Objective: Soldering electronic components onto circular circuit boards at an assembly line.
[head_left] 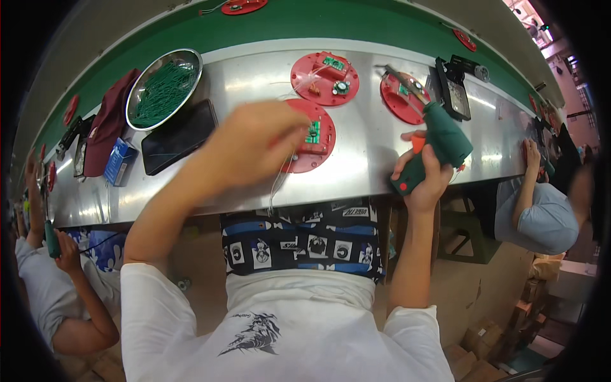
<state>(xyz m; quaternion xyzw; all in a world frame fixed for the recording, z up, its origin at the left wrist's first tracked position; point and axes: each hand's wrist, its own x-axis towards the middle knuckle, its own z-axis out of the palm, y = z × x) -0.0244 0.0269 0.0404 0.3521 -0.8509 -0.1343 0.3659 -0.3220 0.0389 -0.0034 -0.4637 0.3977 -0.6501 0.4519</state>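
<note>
Wires (280, 175) pinched in the left hand (254, 143) over the red disc (312, 143) at the worktop's (363, 159) 12 o'clock want holding taut while the right hand (423, 181), wrapped around the green screwdriver (439, 143) at 3 o'clock, comes in square, I reckon.

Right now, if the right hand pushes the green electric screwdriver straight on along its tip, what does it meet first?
Probably the red round disc beside the right hand: the green screwdriver points its tip onto it, though depth is unclear.
</note>
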